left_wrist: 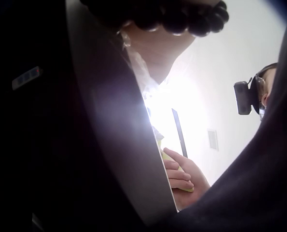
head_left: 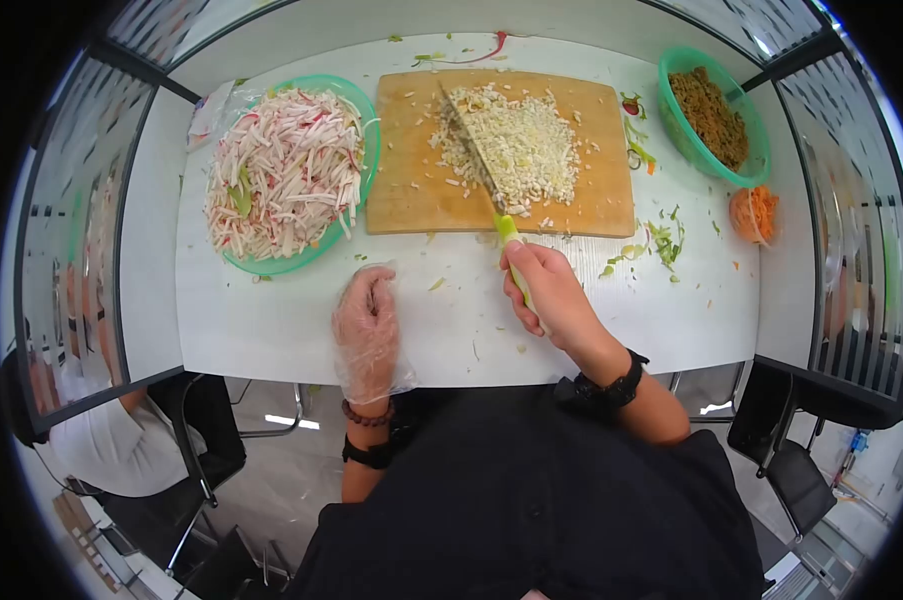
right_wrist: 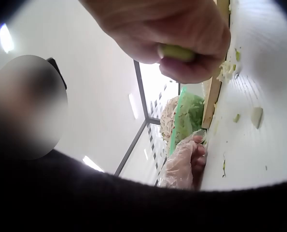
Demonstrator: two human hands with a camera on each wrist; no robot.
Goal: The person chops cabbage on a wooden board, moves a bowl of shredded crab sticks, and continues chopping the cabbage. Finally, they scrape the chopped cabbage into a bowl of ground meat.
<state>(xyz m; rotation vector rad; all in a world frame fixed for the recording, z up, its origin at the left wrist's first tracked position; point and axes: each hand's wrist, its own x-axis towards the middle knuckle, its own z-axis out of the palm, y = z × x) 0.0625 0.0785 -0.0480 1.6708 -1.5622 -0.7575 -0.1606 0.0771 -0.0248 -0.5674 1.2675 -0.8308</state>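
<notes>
My right hand (head_left: 553,298) grips the light-green handle of a kitchen knife (head_left: 512,245). Its blade lies across the left side of a heap of finely chopped white vegetable (head_left: 536,150) on the wooden cutting board (head_left: 401,205). In the right wrist view, fingers of that right hand (right_wrist: 182,34) wrap round the handle end. My left hand (head_left: 367,325), in a clear plastic glove, rests at the table's front edge, fingers loosely curled and holding nothing. Just beyond it stands a green bowl (head_left: 371,150) heaped with pink-and-white shredded strips (head_left: 286,170).
At the back right is a green bowl (head_left: 668,110) of brown crumbly filling (head_left: 709,118), with a small container of shredded orange vegetable (head_left: 754,215) in front. Green scraps (head_left: 664,240) litter the white table (head_left: 451,340). Low white partitions enclose its back and sides.
</notes>
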